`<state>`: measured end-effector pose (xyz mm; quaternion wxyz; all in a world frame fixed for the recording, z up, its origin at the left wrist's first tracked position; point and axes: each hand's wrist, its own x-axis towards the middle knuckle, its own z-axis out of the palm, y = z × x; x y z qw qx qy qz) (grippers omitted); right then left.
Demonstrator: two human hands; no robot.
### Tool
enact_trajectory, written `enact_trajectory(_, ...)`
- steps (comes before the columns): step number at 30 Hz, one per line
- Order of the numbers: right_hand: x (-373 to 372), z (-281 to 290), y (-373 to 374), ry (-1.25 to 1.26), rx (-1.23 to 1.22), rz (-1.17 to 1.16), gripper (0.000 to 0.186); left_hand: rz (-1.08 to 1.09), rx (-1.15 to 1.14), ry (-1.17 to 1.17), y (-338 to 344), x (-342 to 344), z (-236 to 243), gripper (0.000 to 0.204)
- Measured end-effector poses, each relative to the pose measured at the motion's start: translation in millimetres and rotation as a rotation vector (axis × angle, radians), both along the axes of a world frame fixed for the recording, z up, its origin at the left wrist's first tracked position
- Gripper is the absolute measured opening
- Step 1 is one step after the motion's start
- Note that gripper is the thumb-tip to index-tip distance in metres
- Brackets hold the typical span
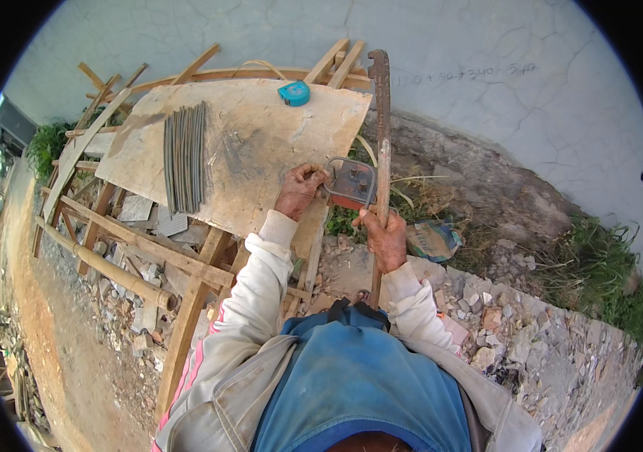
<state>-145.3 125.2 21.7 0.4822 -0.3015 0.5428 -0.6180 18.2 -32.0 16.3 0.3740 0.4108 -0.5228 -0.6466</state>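
Observation:
A thin steel rod bent into a squarish loop, a stirrup [349,159], lies over a dark metal plate with pegs [353,181] that has a red edge at its near side. My left hand [300,191] is closed, its fingers pinching the loop's left side. My right hand [384,239] wraps round a long rusty bending bar [382,102], which stretches away from me past the plate's right side and has a notched, hooked far end. The bar's near end runs down below my right hand. The fingertips of the left hand partly cover the rod.
A worn plywood board [253,143] rests on a timber frame, bearing a row of cut steel rods [184,158] and a teal tape measure [293,93]. A bamboo pole [110,264] runs along the left. Rubble [510,331] covers the ground; a cracked grey wall [487,45] stands behind.

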Motion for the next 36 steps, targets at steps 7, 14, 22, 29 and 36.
enact_trajectory(7,-30.6,5.6,-14.9,0.064,-0.051,0.003,0.025,-0.004,-0.143,0.072,28.1,10.8,13.7,0.014)
enact_trajectory(14,-65.1,3.0,-42.4,0.116,0.036,0.132,0.019,0.094,-0.103,-0.090,54.0,7.0,-2.9,0.016)
enact_trajectory(22,-84.8,-5.3,-66.6,0.106,0.091,0.282,0.017,0.297,-0.473,-0.817,67.0,-7.0,8.4,0.015)
enact_trajectory(29,-89.3,-10.8,-70.5,0.135,0.086,0.337,0.017,0.333,-0.609,-1.069,72.3,-18.9,16.1,0.020)
enact_trajectory(36,-90.1,-11.4,-71.3,0.141,0.098,0.344,0.018,0.419,-0.720,-1.111,79.4,-35.3,10.4,0.022)
